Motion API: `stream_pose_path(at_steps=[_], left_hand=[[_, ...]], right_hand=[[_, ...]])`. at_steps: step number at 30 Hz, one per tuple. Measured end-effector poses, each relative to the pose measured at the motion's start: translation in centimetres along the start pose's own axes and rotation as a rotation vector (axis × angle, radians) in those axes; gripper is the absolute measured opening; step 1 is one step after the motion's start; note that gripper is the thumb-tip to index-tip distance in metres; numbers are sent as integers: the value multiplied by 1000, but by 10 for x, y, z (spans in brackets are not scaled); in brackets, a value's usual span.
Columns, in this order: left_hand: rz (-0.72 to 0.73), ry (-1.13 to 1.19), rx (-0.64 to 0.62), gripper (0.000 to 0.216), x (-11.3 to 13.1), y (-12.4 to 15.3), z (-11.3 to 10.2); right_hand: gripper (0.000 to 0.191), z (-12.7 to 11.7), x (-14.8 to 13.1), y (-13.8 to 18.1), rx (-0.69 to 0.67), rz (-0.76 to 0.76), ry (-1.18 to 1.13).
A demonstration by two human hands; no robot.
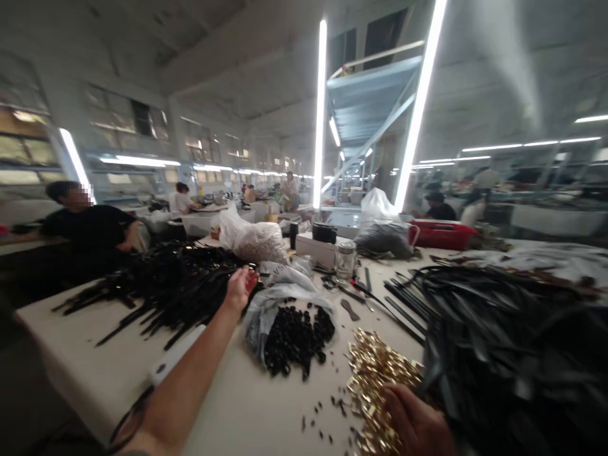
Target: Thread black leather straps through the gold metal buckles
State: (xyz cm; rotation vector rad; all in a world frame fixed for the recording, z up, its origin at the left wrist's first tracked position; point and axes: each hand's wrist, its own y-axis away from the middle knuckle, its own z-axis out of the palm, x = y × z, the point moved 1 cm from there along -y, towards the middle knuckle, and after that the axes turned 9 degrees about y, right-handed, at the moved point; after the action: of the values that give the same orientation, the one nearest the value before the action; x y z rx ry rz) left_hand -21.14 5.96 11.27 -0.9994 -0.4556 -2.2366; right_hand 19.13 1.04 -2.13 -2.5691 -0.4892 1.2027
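My left hand point(240, 286) reaches far out over the white table point(95, 354), palm up, fingers loosely curled, at the edge of a big heap of black straps point(175, 285). Whether it holds anything I cannot make out. My right hand point(415, 421) rests low at the front, fingers down on a pile of gold metal buckles point(375, 373). Between the hands lies a clear plastic bag point(280, 297) spilling small black pieces point(297, 339).
A second large heap of black straps point(498, 342) covers the right side. A glass jar point(346, 259), a white box, filled plastic bags point(251, 239) and a red basket point(441, 234) stand at the back. A person in black point(90, 231) sits at far left.
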Motion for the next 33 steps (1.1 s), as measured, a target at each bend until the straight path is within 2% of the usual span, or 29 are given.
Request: stream_pose_path(at_steps=[3,5,9,12,16,18,20,23,27,30,33], left_hand=[[-66,28,-19,22,-25,18,-3],[-121,20,-69,32,-50,42,-1],[-160,-100,-284,46,-103,112,15],[-136,-179,-452,57,-139,167,24],[-18,-329,-680,53,-175,216,14],[36,-411,-776,46,-189,223,6],[49,-458,-816,45,-199,221,0],[-9,-467,-780,50,-208,212,0],[-69,-423,-761,49,-207,210,6],[-84,-434,-738,49,-205,213,6],[-93,-464,-752,52,-207,212,4]], right_hand=[[47,-2,-9,4,-32,-87,126],[45,0,-11,5,-45,-116,189],[40,0,-10,7,-41,-129,284],[39,-2,-12,7,-33,-131,332],[34,-6,-17,6,-3,-131,314],[30,-8,-18,6,46,-128,286],[25,-10,-17,5,111,-142,267],[20,-11,-14,1,197,-205,274],[34,-14,-8,-4,284,-145,407],[36,-19,-5,-11,224,-24,582],[34,-27,1,-25,100,133,784]])
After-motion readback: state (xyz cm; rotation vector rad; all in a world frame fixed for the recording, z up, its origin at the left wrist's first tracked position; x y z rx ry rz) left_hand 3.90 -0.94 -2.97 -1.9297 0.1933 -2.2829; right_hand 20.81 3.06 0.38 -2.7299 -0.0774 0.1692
